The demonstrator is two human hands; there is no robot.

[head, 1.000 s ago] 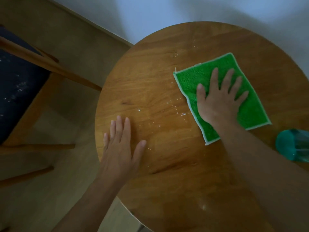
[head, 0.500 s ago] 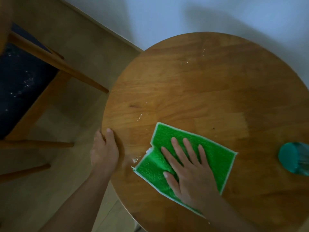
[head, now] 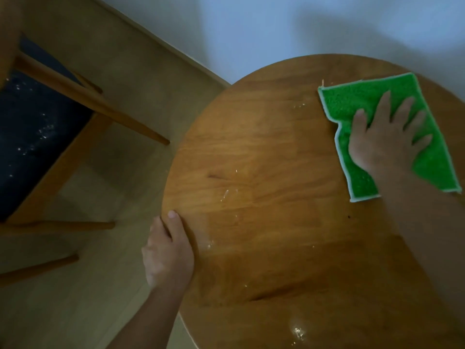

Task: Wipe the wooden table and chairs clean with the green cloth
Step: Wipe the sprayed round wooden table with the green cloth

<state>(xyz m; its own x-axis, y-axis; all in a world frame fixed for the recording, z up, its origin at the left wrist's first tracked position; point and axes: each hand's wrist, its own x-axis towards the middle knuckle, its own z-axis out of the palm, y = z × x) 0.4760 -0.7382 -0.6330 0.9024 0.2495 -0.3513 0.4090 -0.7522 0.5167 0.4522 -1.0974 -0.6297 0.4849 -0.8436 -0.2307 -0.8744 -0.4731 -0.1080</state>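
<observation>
A round wooden table (head: 276, 222) fills the right half of the head view, with small water drops scattered on its top. The green cloth (head: 357, 102) with a pale edge lies flat at the table's far right. My right hand (head: 387, 142) presses down on the cloth with its fingers spread. My left hand (head: 168, 255) grips the table's left rim, thumb on top and fingers curled under the edge. A wooden chair (head: 65, 91) with a dark seat speckled with drops stands at the left.
Pale wooden floor (head: 113, 285) lies between the chair and the table. A white wall (head: 276, 28) with a skirting board runs behind the table. Chair legs and rungs (head: 75, 225) stick out low at the left.
My right hand has swept the cloth from the table's near middle back up to the far right. The left hand keeps its hold on the rim. The teal bottle has left the view.
</observation>
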